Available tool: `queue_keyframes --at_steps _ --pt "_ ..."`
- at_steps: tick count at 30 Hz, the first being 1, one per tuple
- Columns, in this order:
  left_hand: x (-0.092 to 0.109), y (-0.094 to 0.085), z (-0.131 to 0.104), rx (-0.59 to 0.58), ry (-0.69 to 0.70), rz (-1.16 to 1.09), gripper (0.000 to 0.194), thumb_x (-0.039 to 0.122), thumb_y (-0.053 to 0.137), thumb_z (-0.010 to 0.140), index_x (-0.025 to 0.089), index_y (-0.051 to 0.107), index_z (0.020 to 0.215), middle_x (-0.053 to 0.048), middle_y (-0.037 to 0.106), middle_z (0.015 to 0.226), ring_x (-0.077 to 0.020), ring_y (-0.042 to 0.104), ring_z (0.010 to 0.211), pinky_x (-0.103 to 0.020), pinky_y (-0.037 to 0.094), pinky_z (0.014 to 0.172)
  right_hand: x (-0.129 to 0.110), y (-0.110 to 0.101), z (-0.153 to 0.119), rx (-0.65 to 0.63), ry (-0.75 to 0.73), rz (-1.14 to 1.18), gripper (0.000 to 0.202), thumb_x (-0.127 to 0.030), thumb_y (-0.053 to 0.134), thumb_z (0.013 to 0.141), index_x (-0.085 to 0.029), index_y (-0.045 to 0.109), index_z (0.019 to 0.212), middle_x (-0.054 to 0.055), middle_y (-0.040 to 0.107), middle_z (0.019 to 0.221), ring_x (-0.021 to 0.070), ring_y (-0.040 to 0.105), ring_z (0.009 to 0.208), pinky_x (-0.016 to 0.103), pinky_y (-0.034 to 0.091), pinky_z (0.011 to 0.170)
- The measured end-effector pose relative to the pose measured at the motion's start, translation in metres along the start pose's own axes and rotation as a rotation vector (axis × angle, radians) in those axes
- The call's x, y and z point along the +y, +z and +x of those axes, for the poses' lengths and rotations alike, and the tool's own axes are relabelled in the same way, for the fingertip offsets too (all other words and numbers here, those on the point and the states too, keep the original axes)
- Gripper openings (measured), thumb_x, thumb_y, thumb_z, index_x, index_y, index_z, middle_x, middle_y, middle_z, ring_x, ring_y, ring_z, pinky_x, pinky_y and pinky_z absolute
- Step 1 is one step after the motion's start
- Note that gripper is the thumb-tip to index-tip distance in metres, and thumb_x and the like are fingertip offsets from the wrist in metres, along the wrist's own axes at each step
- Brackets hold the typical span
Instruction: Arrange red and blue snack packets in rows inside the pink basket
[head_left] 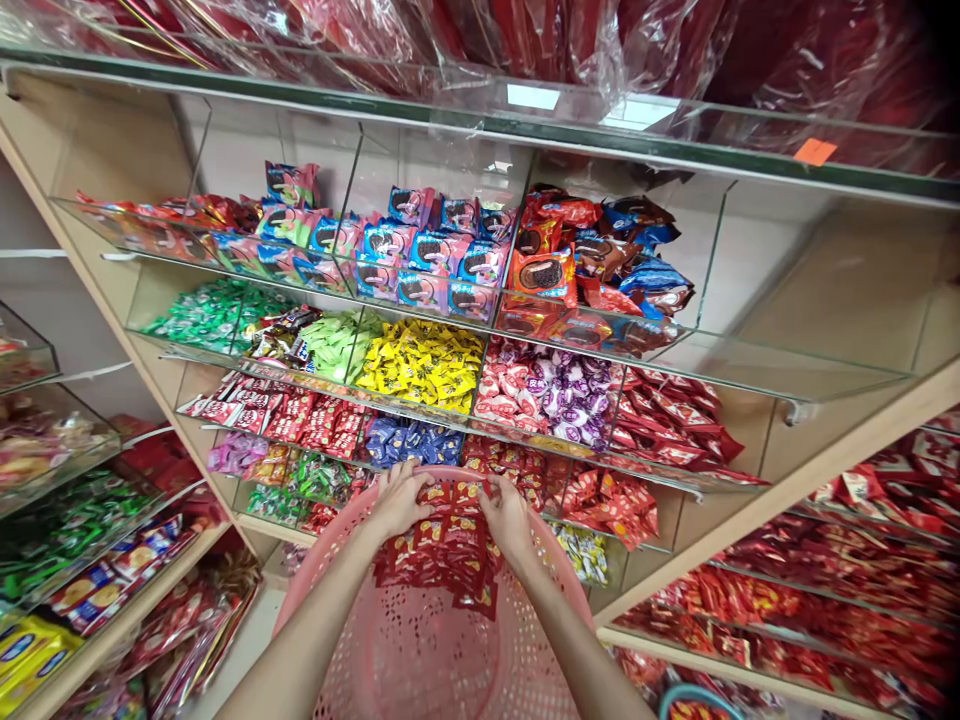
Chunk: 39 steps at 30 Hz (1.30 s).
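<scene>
A pink perforated plastic basket [555, 570] is at the bottom centre, its far rim against the lower shelf bins. Red wrapped candy packets [442, 550] lie in the far part of the basket, stacked in rows. My left hand [401, 500] is at the left of these packets near the rim, fingers curled against the packets' edge. On the other side, my right hand [506, 515] has its thumb and fingers around the packets' right edge. Both hands hold the row of red packets between them.
Glass-divided shelves [450, 400] of wrapped sweets rise in front, with yellow packets [420, 365] and blue cookie packs [431, 250]. More candy shelves stand left and right. A blue-rimmed basket [701, 695] sits low at right. Plastic-wrapped red bags [525, 40] lie on top.
</scene>
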<state>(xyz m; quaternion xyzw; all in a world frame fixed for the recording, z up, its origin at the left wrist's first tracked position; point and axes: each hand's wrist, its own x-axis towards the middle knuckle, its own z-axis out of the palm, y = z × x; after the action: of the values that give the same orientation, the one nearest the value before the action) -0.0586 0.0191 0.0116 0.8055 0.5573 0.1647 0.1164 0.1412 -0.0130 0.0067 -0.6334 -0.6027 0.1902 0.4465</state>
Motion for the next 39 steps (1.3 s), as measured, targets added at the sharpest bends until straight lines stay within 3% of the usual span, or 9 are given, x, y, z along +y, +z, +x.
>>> queue_keyframes --at_steps 5,10,18,22,25,27,30,33,39 --pt "-0.003 0.001 0.0 0.011 0.02 -0.024 0.031 0.034 0.063 0.066 0.028 0.057 0.095 -0.002 0.037 0.13 -0.0254 0.032 0.115 -0.039 0.024 0.093 -0.002 -0.002 -0.006 -0.037 -0.116 -0.169 0.029 -0.033 0.047 0.079 -0.014 0.057 0.097 0.009 0.057 0.091 0.0155 0.054 0.067 0.027 0.042 0.065" --pt "0.0 -0.004 -0.001 -0.001 0.017 -0.009 0.027 0.034 0.062 0.066 0.028 0.058 0.093 -0.002 0.038 0.128 -0.0252 0.033 0.115 -0.038 0.025 0.092 0.001 -0.001 -0.01 -0.065 -0.206 -0.335 0.026 -0.034 0.051 0.078 -0.018 0.058 0.097 0.008 0.055 0.096 0.0212 0.053 0.091 0.029 0.041 0.077" --pt "0.004 -0.011 -0.001 -0.024 -0.002 -0.024 0.031 0.037 0.064 0.064 0.027 0.058 0.093 -0.002 0.039 0.129 -0.0263 0.033 0.114 -0.037 0.025 0.091 -0.001 -0.008 -0.008 0.008 -0.204 -0.286 0.023 -0.035 0.045 0.082 -0.018 0.059 0.09 0.008 0.056 0.092 0.0183 0.054 0.084 0.028 0.041 0.074" --pt "0.003 -0.016 -0.001 -0.019 0.01 -0.098 0.039 0.049 0.061 0.065 0.026 0.058 0.096 -0.003 0.043 0.125 -0.0261 0.038 0.109 -0.036 0.027 0.089 0.007 -0.032 0.012 0.133 -0.166 -0.228 0.026 -0.035 0.041 0.082 -0.016 0.06 0.084 0.008 0.059 0.087 0.0174 0.055 0.078 0.028 0.041 0.073" --pt "0.007 -0.023 -0.001 0.009 0.027 -0.143 0.04 0.056 0.047 0.073 0.023 0.058 0.094 -0.003 0.054 0.106 -0.0216 0.047 0.096 -0.032 0.032 0.082 0.025 -0.053 0.035 0.208 -0.077 -0.279 0.028 -0.031 0.039 0.082 -0.015 0.061 0.086 0.01 0.061 0.087 0.0166 0.056 0.072 0.027 0.041 0.069" --pt "0.011 -0.027 -0.002 0.03 0.021 -0.14 0.043 0.058 0.042 0.075 0.021 0.058 0.089 -0.003 0.056 0.096 -0.0202 0.049 0.09 -0.03 0.033 0.079 0.04 -0.062 0.051 0.129 -0.042 -0.343 0.027 -0.024 0.037 0.082 -0.013 0.06 0.091 0.01 0.063 0.089 0.0171 0.057 0.08 0.025 0.039 0.074" --pt "0.017 -0.031 -0.003 0.052 -0.003 -0.118 0.046 0.061 0.04 0.075 0.02 0.058 0.086 -0.003 0.057 0.093 -0.0202 0.05 0.088 -0.03 0.034 0.077 0.062 -0.061 0.067 -0.158 0.033 -0.527 0.032 -0.013 0.037 0.08 -0.012 0.056 0.105 0.011 0.063 0.096 0.0168 0.058 0.089 0.023 0.038 0.074" --pt "0.016 -0.032 -0.002 0.059 -0.002 -0.15 0.046 0.061 0.038 0.076 0.02 0.057 0.083 -0.003 0.058 0.091 -0.0186 0.052 0.084 -0.028 0.035 0.074 0.076 -0.051 0.075 -0.382 0.098 -0.664 0.03 -0.012 0.045 0.076 -0.012 0.057 0.103 0.013 0.063 0.091 0.0191 0.059 0.086 0.023 0.038 0.069" --pt "0.003 -0.031 0.004 0.039 -0.041 -0.342 0.044 0.056 0.032 0.081 0.018 0.055 0.078 0.0 0.059 0.075 -0.0138 0.053 0.07 -0.024 0.038 0.068 0.09 -0.034 0.08 -0.489 0.083 -0.733 0.034 -0.025 0.057 0.073 -0.013 0.057 0.105 0.017 0.052 0.113 0.0261 0.05 0.104 0.029 0.037 0.076"
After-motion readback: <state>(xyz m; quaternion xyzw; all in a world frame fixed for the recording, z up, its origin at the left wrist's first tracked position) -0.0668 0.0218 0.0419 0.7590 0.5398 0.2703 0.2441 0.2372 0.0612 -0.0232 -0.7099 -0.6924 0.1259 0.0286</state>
